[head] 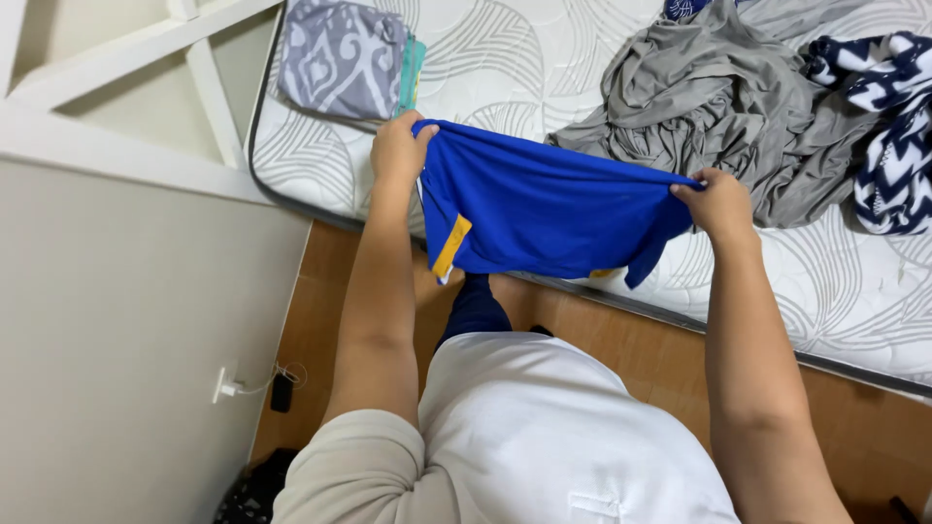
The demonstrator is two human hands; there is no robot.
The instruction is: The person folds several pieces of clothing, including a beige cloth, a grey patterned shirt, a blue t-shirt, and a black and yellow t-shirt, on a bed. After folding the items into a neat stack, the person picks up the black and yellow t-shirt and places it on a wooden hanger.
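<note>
Stood at the mattress edge [320, 189], looking straight down. Held a blue garment [544, 209] stretched out between both hands, centre of the frame, hanging just over the mattress edge. Left hand [398, 150] closed tight on the garment's upper left corner, fingers curled over the fabric. Right hand [716, 202] pinched shut on the opposite corner, centre right, thumb on top. Showed a yellow trim strip [450, 245] down the garment's left side, with another small bit of yellow at the lower hem. Lay behind it, upper right, a crumpled grey cloth heap [718, 107], touching the right end of the blue piece or very near it; could not tell which. Beside that, far right, a navy and white patterned cloth [888, 126]. Sat in the upper left, on the mattress corner, a folded grey patterned item [340, 58] on a teal one [412, 73]. Below, wooden floor [641, 349]; lower left, a white plug [225, 386] in the wall with a cable.
</note>
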